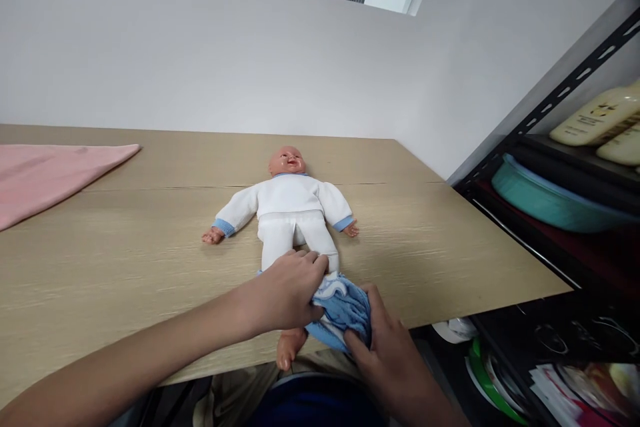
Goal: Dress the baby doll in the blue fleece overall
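Observation:
A baby doll (pixel 289 195) in a white outfit with blue cuffs lies on its back on the wooden table, head away from me. Bunched around its lower leg on the right is a blue garment (pixel 345 307) with white trim, probably doll trousers. My left hand (pixel 295 287) reaches across the doll's legs, fingers closed on the garment's upper edge. On the garment's right side, my right hand (pixel 377 347) grips the gathered cloth between thumb and fingers. One bare doll foot (pixel 291 347) sticks out past the table's front edge; the other is hidden by cloth and hand.
A pink cloth (pixel 60 177) lies at the left of the table (pixel 150 267). To the right stands a black shelf rack (pixel 505 147) with a teal basin (pixel 555 197) and cream-coloured bottles (pixel 600 117). A white wall closes off the far side.

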Demonstrator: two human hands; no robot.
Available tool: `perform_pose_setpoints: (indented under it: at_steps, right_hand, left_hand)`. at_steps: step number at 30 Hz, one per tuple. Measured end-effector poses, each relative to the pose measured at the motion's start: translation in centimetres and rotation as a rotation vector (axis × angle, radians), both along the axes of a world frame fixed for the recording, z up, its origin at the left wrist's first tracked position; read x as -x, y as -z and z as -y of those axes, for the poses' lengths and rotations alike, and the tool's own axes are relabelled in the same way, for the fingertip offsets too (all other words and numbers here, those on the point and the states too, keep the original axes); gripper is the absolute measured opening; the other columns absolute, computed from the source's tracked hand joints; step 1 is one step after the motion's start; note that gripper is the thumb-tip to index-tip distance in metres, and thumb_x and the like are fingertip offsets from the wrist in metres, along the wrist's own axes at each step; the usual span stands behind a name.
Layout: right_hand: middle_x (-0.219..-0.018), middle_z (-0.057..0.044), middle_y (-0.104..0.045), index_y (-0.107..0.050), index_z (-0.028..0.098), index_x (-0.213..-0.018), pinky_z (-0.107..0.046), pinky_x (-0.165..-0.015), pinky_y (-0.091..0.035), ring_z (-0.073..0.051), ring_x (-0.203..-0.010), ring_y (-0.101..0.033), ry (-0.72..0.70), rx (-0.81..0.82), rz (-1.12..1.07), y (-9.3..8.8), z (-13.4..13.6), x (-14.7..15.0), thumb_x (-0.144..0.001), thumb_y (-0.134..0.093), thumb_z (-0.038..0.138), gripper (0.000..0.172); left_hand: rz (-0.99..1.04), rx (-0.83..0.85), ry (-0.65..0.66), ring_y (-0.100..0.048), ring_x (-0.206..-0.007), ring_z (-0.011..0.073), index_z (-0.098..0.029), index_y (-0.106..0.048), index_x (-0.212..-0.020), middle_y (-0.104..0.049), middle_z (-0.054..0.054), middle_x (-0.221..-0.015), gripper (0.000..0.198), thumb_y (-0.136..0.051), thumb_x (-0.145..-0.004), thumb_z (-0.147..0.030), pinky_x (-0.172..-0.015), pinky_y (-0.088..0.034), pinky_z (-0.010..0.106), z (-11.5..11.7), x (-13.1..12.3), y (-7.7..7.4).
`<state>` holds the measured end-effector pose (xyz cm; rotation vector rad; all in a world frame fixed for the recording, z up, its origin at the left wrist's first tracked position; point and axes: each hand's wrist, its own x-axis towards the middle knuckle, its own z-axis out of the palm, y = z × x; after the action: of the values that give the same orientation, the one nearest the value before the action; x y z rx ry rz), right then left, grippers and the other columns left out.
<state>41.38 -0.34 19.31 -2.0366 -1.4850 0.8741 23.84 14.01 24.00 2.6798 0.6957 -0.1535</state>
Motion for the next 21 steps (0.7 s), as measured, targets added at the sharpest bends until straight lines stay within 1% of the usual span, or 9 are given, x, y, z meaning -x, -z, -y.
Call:
perform_pose_setpoints:
  at_steps: [2,4,7,10,12,14,16,18,21]
  right_hand:
    - [-0.109,-0.007,-0.074,-0.051,0.025,-0.126,-0.045,-0.091,-0.053,-0.030,-0.100,-0.072,-0.001,-0.040,-0.101,0.6,-0.1,0.0,-0.085,-0.054,0.031,0.041]
    - [-0.115,-0.007,-0.074,-0.054,0.025,-0.126,-0.042,-0.096,-0.053,-0.028,-0.110,-0.071,0.012,-0.103,-0.184,1.3,-0.3,0.0,-0.084,-0.056,0.029,0.043]
    - [-0.114,-0.007,-0.076,-0.058,0.024,-0.125,-0.041,-0.096,-0.054,-0.028,-0.109,-0.072,0.051,-0.110,-0.222,2.2,-0.7,-0.1,-0.087,-0.057,0.033,0.039]
    - [-0.113,-0.008,-0.077,-0.061,0.024,-0.126,-0.044,-0.095,-0.054,-0.030,-0.106,-0.073,0.047,-0.065,-0.172,2.0,-0.9,-0.3,-0.092,-0.058,0.041,0.038]
    - [-0.117,-0.009,-0.077,-0.062,0.023,-0.127,-0.046,-0.099,-0.055,-0.031,-0.112,-0.073,0.009,-0.068,-0.155,1.6,-0.9,-0.5,-0.092,-0.059,0.041,0.039]
    - [-0.122,-0.011,-0.075,-0.065,0.022,-0.126,-0.048,-0.105,-0.054,-0.031,-0.119,-0.071,-0.044,-0.103,-0.196,1.3,-0.8,-1.0,-0.093,-0.059,0.041,0.038]
    - [-0.127,-0.012,-0.073,-0.066,0.022,-0.126,-0.048,-0.109,-0.054,-0.030,-0.123,-0.068,-0.086,-0.149,-0.260,1.5,-0.7,-1.4,-0.094,-0.060,0.039,0.037]
    - [-0.127,-0.011,-0.073,-0.067,0.023,-0.127,-0.048,-0.111,-0.054,-0.030,-0.124,-0.068,-0.095,-0.172,-0.333,2.2,-0.5,-1.8,-0.094,-0.061,0.036,0.036]
    - [-0.125,-0.010,-0.074,-0.066,0.024,-0.133,-0.047,-0.112,-0.055,-0.029,-0.125,-0.070,-0.058,-0.180,-0.468,3.8,-0.4,-2.0,-0.091,-0.066,0.032,0.042]
  left_hand:
    - [0.033,0.097,-0.029,-0.069,-0.105,0.0306,-0.016,-0.057,-0.120,-0.068,0.011,-0.123,0.041,-0.077,-0.085,-0.026,-0.089,-0.055,0.044,-0.3,0.1,0.3]
    - [0.096,0.183,-0.052,-0.069,-0.105,0.0283,-0.018,-0.054,-0.122,-0.065,0.010,-0.127,0.045,-0.078,-0.083,-0.022,-0.089,-0.055,0.042,-0.7,0.2,0.6]
    - [0.155,0.268,-0.075,-0.068,-0.109,0.0263,-0.021,-0.051,-0.120,-0.063,0.009,-0.129,0.046,-0.078,-0.082,-0.015,-0.092,-0.054,0.039,-1.2,0.0,1.0]
    - [0.157,0.273,-0.076,-0.068,-0.113,0.0262,-0.022,-0.049,-0.119,-0.063,0.010,-0.132,0.045,-0.076,-0.084,-0.014,-0.092,-0.054,0.037,-1.2,-0.2,1.1]
    - [0.123,0.217,-0.078,-0.069,-0.112,0.0278,-0.022,-0.048,-0.120,-0.062,0.012,-0.135,0.043,-0.075,-0.086,-0.016,-0.091,-0.055,0.039,-0.9,-0.3,0.9]
    - [0.066,0.166,-0.076,-0.071,-0.109,0.0311,-0.021,-0.048,-0.120,-0.065,0.013,-0.131,0.040,-0.073,-0.089,-0.021,-0.089,-0.055,0.042,-0.8,-0.3,0.7]
    - [0.029,0.172,-0.069,-0.073,-0.105,0.0338,-0.021,-0.047,-0.120,-0.071,0.012,-0.119,0.039,-0.072,-0.091,-0.025,-0.086,-0.054,0.042,-0.7,-0.2,0.7]
    - [0.053,0.232,-0.071,-0.074,-0.102,0.0341,-0.022,-0.046,-0.119,-0.075,0.010,-0.110,0.040,-0.073,-0.090,-0.027,-0.082,-0.053,0.040,-0.9,-0.1,0.9]
    - [0.172,0.333,-0.091,-0.073,-0.102,0.0321,-0.022,-0.045,-0.117,-0.075,0.010,-0.112,0.045,-0.077,-0.086,-0.029,-0.081,-0.051,0.038,-1.3,0.1,1.5]
